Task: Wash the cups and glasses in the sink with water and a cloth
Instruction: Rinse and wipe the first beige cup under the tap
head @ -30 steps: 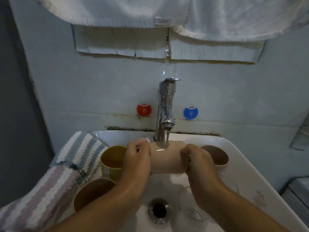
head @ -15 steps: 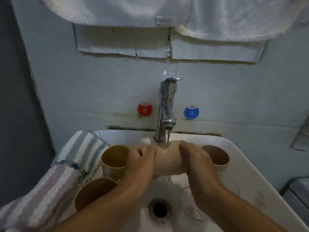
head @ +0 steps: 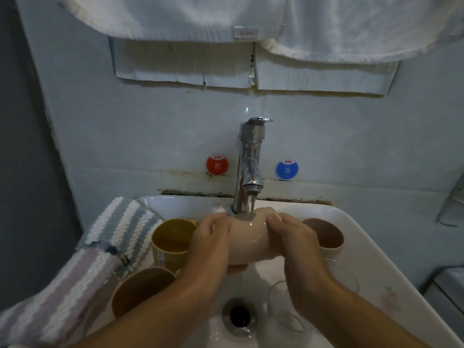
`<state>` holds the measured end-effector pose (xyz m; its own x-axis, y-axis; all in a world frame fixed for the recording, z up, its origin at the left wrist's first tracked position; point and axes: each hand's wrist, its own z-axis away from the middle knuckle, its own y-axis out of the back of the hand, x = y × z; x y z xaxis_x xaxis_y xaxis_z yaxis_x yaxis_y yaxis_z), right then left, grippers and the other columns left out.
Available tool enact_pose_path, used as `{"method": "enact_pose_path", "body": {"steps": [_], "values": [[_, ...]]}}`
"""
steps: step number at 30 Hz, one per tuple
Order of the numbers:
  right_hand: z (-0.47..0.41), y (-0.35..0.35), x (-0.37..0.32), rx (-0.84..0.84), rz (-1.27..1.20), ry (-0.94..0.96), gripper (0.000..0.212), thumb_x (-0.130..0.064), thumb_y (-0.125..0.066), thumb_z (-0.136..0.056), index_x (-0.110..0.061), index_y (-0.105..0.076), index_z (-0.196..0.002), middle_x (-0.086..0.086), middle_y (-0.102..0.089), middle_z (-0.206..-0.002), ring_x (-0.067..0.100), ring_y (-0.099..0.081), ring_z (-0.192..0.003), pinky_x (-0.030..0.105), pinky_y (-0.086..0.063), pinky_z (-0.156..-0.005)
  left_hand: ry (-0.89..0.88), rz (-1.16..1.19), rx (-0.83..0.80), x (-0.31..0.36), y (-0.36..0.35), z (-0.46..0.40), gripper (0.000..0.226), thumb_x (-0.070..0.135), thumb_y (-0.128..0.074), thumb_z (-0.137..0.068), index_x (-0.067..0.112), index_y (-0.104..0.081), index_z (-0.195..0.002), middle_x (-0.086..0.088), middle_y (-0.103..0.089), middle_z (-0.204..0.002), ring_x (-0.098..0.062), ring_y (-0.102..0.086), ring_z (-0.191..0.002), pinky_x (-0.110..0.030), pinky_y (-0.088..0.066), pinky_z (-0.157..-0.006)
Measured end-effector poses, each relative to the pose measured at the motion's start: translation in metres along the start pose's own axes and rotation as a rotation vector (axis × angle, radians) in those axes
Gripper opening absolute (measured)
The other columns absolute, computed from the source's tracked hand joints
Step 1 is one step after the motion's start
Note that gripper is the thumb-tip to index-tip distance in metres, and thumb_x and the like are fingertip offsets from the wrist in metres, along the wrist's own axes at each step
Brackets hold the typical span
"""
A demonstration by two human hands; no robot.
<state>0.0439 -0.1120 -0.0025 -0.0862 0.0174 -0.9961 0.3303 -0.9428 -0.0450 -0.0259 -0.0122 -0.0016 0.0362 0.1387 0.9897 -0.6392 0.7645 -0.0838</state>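
Observation:
A pale pink cup (head: 248,237) lies sideways under the running tap (head: 248,169), water striking its side. My left hand (head: 209,243) grips its left end and my right hand (head: 292,241) grips its right end. In the white sink (head: 364,249) a yellow mug (head: 170,243) stands at the left, a brown cup (head: 140,291) in front of it, and a pinkish-brown cup (head: 326,236) at the right. A clear glass (head: 283,310) lies near the drain (head: 239,316), another glass (head: 347,275) behind my right wrist. A striped cloth (head: 108,244) drapes over the sink's left rim.
White towels (head: 251,18) hang above on the wall. Red (head: 217,165) and blue (head: 287,170) round stickers flank the tap on the tiled wall. A dark wall closes the left side, and a grey object sits at the right edge.
Both hands have slid closer together along the pink cup, which has turned a little under the stream. The other cups and glasses have not moved.

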Motion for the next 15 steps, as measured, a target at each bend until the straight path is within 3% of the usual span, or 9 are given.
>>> {"method": "enact_pose_path", "body": {"steps": [4, 6, 8, 13, 15], "values": [[0.009, -0.003, -0.003, 0.028, -0.017, -0.023, 0.026, -0.029, -0.056, -0.098, -0.023, -0.046, -0.074, 0.003, -0.053, -0.086, 0.01, -0.046, -0.075, 0.031, -0.036, -0.077, 0.004, -0.004, 0.054, 0.002, -0.002, -0.002, 0.016, 0.028, -0.048, -0.1, 0.023, -0.053, -0.115, -0.005, -0.05, -0.099, -0.023, -0.054, -0.086, -0.053, -0.057, -0.083], [0.01, -0.003, -0.001, 0.009, 0.026, 0.014, 0.022, -0.03, -0.055, -0.098, -0.021, -0.055, -0.078, 0.007, -0.062, -0.092, 0.01, -0.053, -0.077, 0.027, -0.041, -0.067, -0.016, -0.033, 0.062, 0.003, -0.001, -0.002, 0.012, 0.025, -0.049, -0.099, 0.026, -0.053, -0.11, -0.002, -0.05, -0.095, -0.021, -0.052, -0.084, -0.048, -0.054, -0.086], [0.012, -0.001, -0.001, 0.006, 0.047, 0.015, 0.015, -0.027, -0.053, -0.099, -0.023, -0.061, -0.086, 0.003, -0.062, -0.096, 0.012, -0.054, -0.083, 0.024, -0.037, -0.063, -0.043, -0.064, 0.047, 0.003, 0.0, 0.0, 0.014, 0.024, -0.05, -0.097, 0.028, -0.054, -0.11, -0.001, -0.051, -0.095, -0.019, -0.051, -0.084, -0.039, -0.048, -0.077], [0.006, -0.001, 0.003, 0.042, 0.112, 0.0, 0.016, -0.017, -0.052, -0.098, -0.028, -0.052, -0.087, -0.001, -0.055, -0.097, 0.011, -0.049, -0.081, 0.022, -0.034, -0.061, -0.071, -0.115, 0.012, -0.001, 0.001, 0.003, 0.022, 0.025, -0.054, -0.095, 0.03, -0.052, -0.117, 0.001, -0.05, -0.1, -0.015, -0.05, -0.085, -0.027, -0.037, -0.06], [0.003, -0.001, 0.008, 0.039, 0.214, 0.059, 0.015, -0.017, -0.05, -0.099, -0.027, -0.052, -0.11, -0.003, -0.052, -0.103, 0.008, -0.049, -0.086, 0.022, -0.038, -0.064, -0.083, -0.128, 0.02, -0.003, 0.001, 0.001, 0.03, 0.024, -0.057, -0.094, 0.032, -0.05, -0.122, 0.002, -0.049, -0.104, -0.013, -0.049, -0.086, -0.025, -0.037, -0.06]]}}
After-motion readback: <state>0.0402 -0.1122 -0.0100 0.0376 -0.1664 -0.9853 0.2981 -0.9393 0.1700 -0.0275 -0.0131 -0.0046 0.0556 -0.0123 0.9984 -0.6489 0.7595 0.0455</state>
